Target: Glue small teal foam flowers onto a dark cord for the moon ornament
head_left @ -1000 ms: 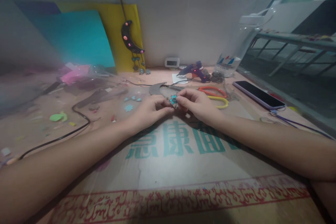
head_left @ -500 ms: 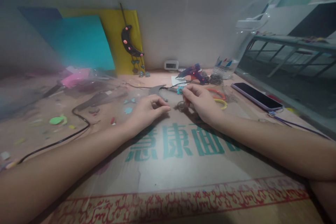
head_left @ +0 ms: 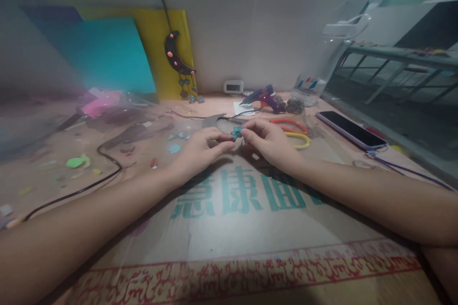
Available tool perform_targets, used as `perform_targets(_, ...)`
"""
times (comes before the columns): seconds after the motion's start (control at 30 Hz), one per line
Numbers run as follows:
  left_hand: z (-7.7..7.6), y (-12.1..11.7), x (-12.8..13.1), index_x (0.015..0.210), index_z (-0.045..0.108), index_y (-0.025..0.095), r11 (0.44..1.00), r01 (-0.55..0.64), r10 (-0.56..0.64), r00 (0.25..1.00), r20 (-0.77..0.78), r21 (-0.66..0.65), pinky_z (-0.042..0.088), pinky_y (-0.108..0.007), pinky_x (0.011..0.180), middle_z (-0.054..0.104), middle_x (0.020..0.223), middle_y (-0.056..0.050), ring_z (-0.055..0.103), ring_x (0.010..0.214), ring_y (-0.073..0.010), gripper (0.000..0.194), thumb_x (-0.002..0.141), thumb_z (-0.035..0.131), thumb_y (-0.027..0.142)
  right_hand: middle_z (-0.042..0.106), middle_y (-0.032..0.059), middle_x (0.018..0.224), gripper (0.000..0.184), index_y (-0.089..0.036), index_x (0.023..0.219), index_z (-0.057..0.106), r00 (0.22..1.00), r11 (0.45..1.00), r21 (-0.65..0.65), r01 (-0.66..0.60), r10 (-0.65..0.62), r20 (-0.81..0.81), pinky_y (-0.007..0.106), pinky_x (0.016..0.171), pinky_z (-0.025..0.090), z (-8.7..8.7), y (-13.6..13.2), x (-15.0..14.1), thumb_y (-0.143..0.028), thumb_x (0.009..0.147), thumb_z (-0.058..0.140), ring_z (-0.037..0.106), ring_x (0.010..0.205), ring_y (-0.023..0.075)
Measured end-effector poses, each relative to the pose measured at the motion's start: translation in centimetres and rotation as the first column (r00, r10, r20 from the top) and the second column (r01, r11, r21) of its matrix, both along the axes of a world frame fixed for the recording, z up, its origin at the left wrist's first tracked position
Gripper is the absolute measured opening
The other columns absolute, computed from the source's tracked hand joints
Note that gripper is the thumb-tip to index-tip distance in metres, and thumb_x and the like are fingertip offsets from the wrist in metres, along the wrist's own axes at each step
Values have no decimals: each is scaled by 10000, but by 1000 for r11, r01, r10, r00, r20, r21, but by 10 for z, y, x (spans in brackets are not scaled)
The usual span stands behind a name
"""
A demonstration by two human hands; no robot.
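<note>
Between my two hands is a small blue flower with a dark centre. My right hand pinches its right side between thumb and fingers. The thumb and fingertips of my left hand close on its lower left edge. Both hands are just above a cardboard sheet printed with green characters. Left of my left hand lie a flat light-blue flower and several small blue pieces. Beyond my right hand show a red looped handle and a yellow looped handle.
A glue gun with a red light, a small digital clock and a clear plastic jug stand at the back. A phone lies right. A crescent ornament hangs before yellow card. A black cord and scraps lie left.
Half a second ago my right hand held the flower up and away to the right, apart from my left hand. It has come back left and down, and the left fingers meet the flower again.
</note>
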State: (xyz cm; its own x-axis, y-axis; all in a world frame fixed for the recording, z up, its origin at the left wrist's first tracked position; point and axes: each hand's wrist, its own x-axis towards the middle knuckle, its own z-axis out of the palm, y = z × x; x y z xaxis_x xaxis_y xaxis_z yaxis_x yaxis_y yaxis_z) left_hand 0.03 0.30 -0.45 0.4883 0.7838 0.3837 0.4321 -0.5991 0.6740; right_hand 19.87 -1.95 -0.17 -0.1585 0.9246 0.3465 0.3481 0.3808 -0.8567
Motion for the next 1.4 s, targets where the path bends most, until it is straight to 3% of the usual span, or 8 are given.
perform_targets(0.2,4,-3,2,773,667,183,1000,8,-8,1000,-22,0,469,-311,805,692,827,-26,619,818,-187,215,873,580,352,565,-26,662,194,-190,852,585,999,1000,22,-10,9,42,249,553,388,1,-2,-2,-379,892,574,506,591,118)
perform_targets(0.43,-2,1,0,810,583,195,992,-70,75,996,52,-104,457,-293,750,658,815,-16,602,806,-181,235,935,462,353,592,-12,693,213,-185,845,591,998,999,39,-4,2,60,261,594,413,0,0,-1,-392,893,573,535,637,130)
perform_targets(0.6,-3,2,-1,751,543,202,987,-132,138,988,75,-88,444,-305,747,623,785,-18,594,816,-193,342,972,392,414,569,-21,669,227,-191,834,580,999,1000,16,-6,5,43,251,544,390,0,-1,-1,-410,890,578,515,592,120)
perform_targets(0.7,2,-3,-1,833,578,192,988,-154,154,986,63,-6,445,-304,780,642,850,-22,593,848,-190,204,929,510,359,570,-20,663,234,-193,812,568,999,1000,4,7,-7,36,244,517,374,1,-2,-2,-415,886,584,505,570,114)
perform_targets(0.77,4,-7,0,885,596,181,981,-149,143,988,56,124,443,-300,820,652,905,-28,592,890,-185,131,899,577,310,578,-18,666,236,-195,799,555,999,1000,-10,18,-18,32,240,509,371,2,-3,-2,-413,884,586,509,566,112)
perform_targets(0.87,4,-9,-2,909,612,181,943,-94,96,995,9,319,429,-305,865,659,933,-28,584,934,-182,113,897,606,293,586,-16,660,229,-195,778,546,998,999,-15,35,-34,52,235,502,368,3,-5,-3,-395,882,589,506,556,107)
perform_targets(0.93,2,-8,-3,922,621,188,923,-64,81,996,-29,380,425,-312,870,664,946,-29,581,944,-187,120,901,612,305,584,-19,647,220,-195,768,540,997,999,-6,34,-33,66,234,499,369,5,-7,-3,-377,882,587,501,545,104)
perform_targets(1.4,-2,-5,-4,867,639,184,870,-20,88,990,-115,493,421,-342,819,662,902,-43,587,894,-201,127,909,601,297,609,-20,667,134,-178,761,559,978,994,112,14,-37,204,216,536,404,7,-9,-5,-262,863,579,539,581,100)
